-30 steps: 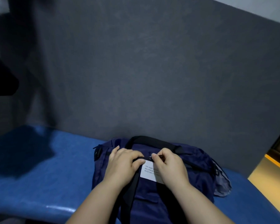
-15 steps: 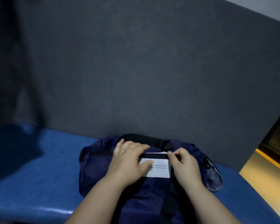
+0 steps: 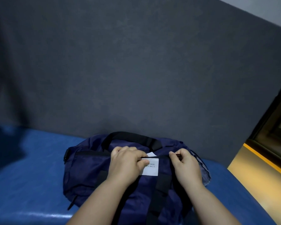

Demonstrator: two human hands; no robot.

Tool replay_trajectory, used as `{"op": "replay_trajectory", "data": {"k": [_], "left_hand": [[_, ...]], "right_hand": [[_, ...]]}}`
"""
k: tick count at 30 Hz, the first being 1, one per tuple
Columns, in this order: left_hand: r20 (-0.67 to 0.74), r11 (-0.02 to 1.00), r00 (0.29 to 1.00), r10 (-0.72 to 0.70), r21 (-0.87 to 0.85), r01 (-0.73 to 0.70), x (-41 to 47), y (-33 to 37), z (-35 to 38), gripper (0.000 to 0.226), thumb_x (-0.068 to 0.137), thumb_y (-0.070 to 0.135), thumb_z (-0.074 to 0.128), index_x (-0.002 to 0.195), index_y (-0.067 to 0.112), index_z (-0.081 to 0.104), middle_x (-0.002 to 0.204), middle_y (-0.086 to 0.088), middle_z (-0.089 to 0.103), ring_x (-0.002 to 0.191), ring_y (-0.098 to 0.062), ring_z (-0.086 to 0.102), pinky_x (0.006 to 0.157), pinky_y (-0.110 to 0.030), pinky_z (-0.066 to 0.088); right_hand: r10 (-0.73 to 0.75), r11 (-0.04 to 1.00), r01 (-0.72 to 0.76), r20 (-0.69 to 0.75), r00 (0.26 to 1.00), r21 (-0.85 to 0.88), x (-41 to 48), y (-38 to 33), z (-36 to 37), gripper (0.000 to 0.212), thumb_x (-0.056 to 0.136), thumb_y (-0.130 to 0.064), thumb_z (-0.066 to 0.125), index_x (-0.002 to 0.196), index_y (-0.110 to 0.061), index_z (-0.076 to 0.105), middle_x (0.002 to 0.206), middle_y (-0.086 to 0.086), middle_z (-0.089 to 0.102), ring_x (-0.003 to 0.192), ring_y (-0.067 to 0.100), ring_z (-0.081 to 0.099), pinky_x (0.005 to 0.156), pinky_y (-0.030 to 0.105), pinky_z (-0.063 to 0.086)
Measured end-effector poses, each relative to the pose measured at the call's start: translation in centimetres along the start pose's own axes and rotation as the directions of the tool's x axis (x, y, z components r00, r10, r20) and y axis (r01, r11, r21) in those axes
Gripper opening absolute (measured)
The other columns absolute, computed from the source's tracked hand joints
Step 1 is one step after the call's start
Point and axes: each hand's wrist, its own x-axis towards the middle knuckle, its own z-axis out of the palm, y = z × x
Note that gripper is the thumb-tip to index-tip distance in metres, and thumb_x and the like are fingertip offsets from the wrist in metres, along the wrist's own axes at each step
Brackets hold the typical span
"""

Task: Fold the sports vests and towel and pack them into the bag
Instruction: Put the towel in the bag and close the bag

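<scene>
Your right hand (image 3: 185, 165) slid rightward pinching the zip pull (image 3: 177, 155); left hand (image 3: 126, 164) grips the bag (image 3: 88, 169). Packing looks done, nearly zipped.

**Bench layout: one bag, two hands**

Bag (image 3: 91, 172) lies on the bench (image 3: 31, 176), toward its back edge, just before the wall panel (image 3: 136, 70) behind. Carry handle (image 3: 131, 138) arches over the bag's far side. Label (image 3: 151, 168) sits at mid-width on the near side, with straps (image 3: 162, 184) running from below it toward the viewer. Left hand (image 3: 126, 164) grips the bag just left of the label. Right hand (image 3: 185, 164) pinches the bag's top seam right of it. Floor (image 3: 258, 184) lies right of the bench.
</scene>
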Motion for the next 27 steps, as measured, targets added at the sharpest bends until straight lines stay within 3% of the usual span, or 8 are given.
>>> {"op": "replay_trajectory", "data": {"k": [6, 14, 19, 23, 27], "left_hand": [[0.018, 1.0, 1.0, -0.022, -0.014, 0.022, 0.0, 0.1, -0.1, 0.023, 0.089, 0.055, 0.057, 0.107, 0.044, 0.067, 0.087, 0.021, 0.054, 0.105, -0.002, 0.046, 0.089, -0.021, 0.016], [0.061, 1.0, 0.998, -0.031, 0.0, 0.031, -0.1, 0.3, 0.1, 0.022, 0.087, 0.055, 0.059, 0.104, 0.044, 0.068, 0.093, 0.022, 0.06, 0.105, 0.0, 0.048, 0.094, -0.022, 0.019], [0.088, 0.998, 0.994, -0.062, -0.008, 0.063, 0.1, 0.2, 0.0, 0.016, 0.085, 0.055, 0.062, 0.095, 0.045, 0.068, 0.088, 0.023, 0.059, 0.103, 0.001, 0.049, 0.092, -0.023, 0.022], [0.137, 0.996, 0.987, -0.079, 0.044, 0.074, 0.1, 0.6, -0.3, 0.01, 0.085, 0.056, 0.062, 0.085, 0.046, 0.061, 0.089, 0.024, 0.057, 0.103, 0.002, 0.049, 0.091, -0.023, 0.023], [0.108, 0.997, 0.992, -0.069, 0.047, 0.064, 0.0, 2.3, -0.1, 0.03, 0.078, 0.067, 0.056, 0.088, 0.04, 0.062, 0.095, 0.023, 0.058, 0.101, -0.001, 0.048, 0.092, -0.027, 0.033]], "right_hand": [[0.071, 0.994, -0.074, -0.038, 0.997, -0.08, 0.8, 2.3, -1.9, 0.023, 0.095, -0.039, 0.054, 0.083, -0.02, 0.056, 0.082, -0.003, 0.063, 0.081, 0.02, 0.057, 0.066, 0.034, 0.042], [0.097, 0.994, -0.103, -0.102, 0.99, -0.048, 1.6, 5.3, -2.0, 0.02, 0.091, -0.038, 0.058, 0.075, -0.028, 0.052, 0.088, 0.004, 0.061, 0.083, 0.02, 0.056, 0.075, 0.037, 0.048], [0.069, 0.993, -0.083, -0.154, 0.986, -0.089, 2.0, 6.7, -2.5, 0.021, 0.091, -0.032, 0.062, 0.075, -0.019, 0.057, 0.098, 0.002, 0.053, 0.1, 0.021, 0.046, 0.082, 0.034, 0.04], [0.064, 0.997, -0.06, -0.091, 0.994, 0.046, 1.9, 7.8, -2.4, 0.024, 0.09, -0.023, 0.066, 0.071, -0.019, 0.053, 0.099, 0.002, 0.052, 0.089, 0.014, 0.048, 0.078, 0.026, 0.036], [0.057, 0.991, -0.047, -0.079, 0.995, 0.127, 1.3, 8.6, -1.8, 0.027, 0.088, -0.021, 0.069, 0.069, -0.021, 0.05, 0.079, -0.005, 0.059, 0.075, 0.012, 0.054, 0.064, 0.025, 0.036]]}}
